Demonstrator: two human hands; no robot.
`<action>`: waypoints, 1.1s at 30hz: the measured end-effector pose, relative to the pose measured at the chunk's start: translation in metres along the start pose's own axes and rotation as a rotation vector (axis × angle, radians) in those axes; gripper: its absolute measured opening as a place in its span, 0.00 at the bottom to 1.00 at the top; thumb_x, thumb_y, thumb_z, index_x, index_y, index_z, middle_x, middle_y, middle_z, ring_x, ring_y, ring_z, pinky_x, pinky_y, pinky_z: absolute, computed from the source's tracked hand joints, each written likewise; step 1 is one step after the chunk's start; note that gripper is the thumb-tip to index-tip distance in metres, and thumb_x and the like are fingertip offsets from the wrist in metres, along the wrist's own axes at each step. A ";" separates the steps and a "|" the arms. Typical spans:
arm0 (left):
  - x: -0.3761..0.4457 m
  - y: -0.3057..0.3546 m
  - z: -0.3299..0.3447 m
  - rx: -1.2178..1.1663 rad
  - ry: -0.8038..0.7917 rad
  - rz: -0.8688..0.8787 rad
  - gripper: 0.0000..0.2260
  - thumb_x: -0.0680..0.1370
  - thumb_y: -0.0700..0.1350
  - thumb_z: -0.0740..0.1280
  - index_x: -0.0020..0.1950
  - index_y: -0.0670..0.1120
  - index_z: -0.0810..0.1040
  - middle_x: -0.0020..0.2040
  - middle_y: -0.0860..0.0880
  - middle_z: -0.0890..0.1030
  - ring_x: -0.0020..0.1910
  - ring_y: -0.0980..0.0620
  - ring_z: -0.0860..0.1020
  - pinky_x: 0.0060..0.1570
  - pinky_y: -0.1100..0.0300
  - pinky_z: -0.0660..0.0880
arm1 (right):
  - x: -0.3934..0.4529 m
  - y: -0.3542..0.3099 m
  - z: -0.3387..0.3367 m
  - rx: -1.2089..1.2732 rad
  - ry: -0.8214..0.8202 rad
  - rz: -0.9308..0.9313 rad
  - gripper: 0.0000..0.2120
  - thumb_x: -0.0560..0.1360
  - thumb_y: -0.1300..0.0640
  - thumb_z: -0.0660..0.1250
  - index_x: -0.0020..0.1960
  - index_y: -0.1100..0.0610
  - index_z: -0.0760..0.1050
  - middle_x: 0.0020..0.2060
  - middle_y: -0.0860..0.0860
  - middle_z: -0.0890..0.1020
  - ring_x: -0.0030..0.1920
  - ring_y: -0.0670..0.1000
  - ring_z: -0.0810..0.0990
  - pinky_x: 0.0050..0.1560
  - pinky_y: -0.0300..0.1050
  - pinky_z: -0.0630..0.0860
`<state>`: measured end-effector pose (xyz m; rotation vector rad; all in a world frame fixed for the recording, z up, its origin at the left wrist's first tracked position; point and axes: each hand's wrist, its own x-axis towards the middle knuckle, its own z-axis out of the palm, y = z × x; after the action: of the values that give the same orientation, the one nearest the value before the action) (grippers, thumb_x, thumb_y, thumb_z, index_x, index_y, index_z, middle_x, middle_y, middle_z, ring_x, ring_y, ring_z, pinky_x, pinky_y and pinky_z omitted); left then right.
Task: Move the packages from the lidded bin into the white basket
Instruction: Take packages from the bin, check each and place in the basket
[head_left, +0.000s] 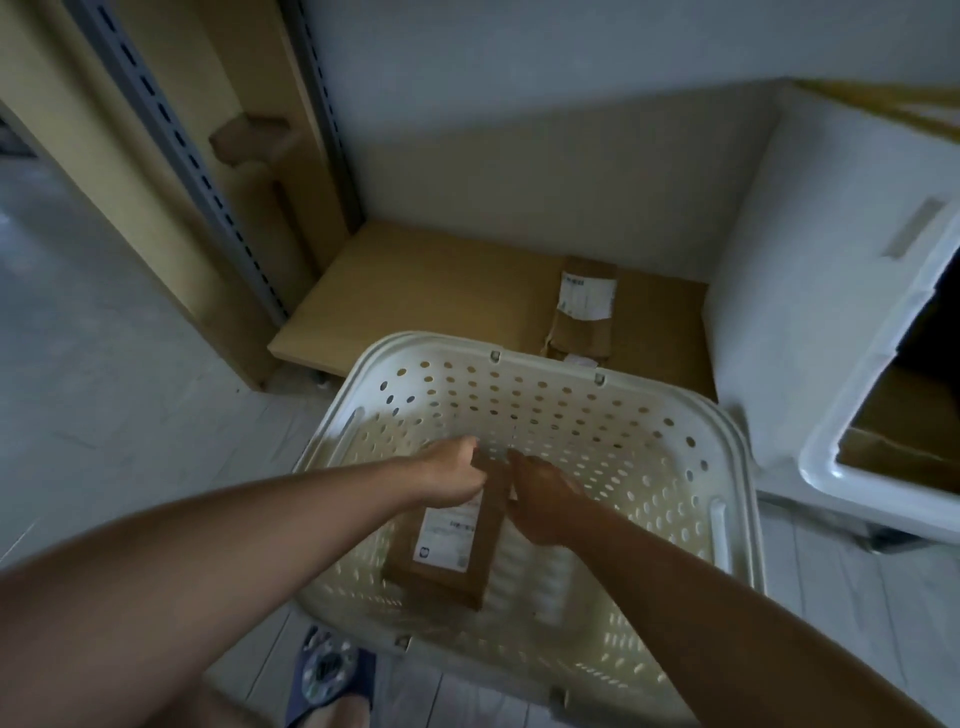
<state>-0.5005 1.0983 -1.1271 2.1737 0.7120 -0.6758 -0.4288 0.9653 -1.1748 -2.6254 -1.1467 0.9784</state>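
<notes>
Inside white basket (719, 525), near centre: left hand (451, 474) and right hand (540, 501) both gripping brown package (447, 551), lowering it; release likely next, then back to lidded bin (831, 467), far right.

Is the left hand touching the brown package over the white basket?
Touching. The head view shows the left hand with its fingers curled round the far end of the brown package, no gap between them, above the white basket.

Pale floor (104, 364), white basket (727, 431), lidded bin (831, 467), wooden board (415, 291)
</notes>
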 end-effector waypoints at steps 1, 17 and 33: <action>-0.009 0.003 -0.006 -0.013 0.020 0.031 0.22 0.81 0.40 0.61 0.75 0.45 0.70 0.66 0.43 0.77 0.62 0.44 0.77 0.56 0.52 0.78 | -0.006 -0.002 -0.008 0.007 0.026 -0.007 0.29 0.84 0.53 0.60 0.81 0.56 0.54 0.77 0.57 0.67 0.76 0.59 0.66 0.74 0.54 0.65; -0.124 0.067 -0.075 -0.015 0.522 0.604 0.17 0.83 0.43 0.64 0.72 0.53 0.73 0.69 0.56 0.76 0.68 0.60 0.74 0.59 0.70 0.70 | -0.168 -0.019 -0.132 -0.013 0.336 -0.278 0.35 0.81 0.44 0.64 0.82 0.46 0.51 0.80 0.46 0.62 0.76 0.51 0.66 0.71 0.45 0.65; -0.151 0.129 -0.060 -0.082 0.743 1.034 0.17 0.79 0.40 0.66 0.68 0.49 0.77 0.63 0.58 0.79 0.66 0.60 0.76 0.64 0.62 0.75 | -0.232 0.017 -0.177 0.172 0.809 -0.401 0.31 0.77 0.49 0.70 0.77 0.47 0.64 0.73 0.41 0.71 0.73 0.42 0.69 0.72 0.45 0.70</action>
<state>-0.5075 1.0286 -0.9317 2.2980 -0.1234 0.6991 -0.4288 0.8186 -0.9224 -2.1519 -1.1946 -0.0738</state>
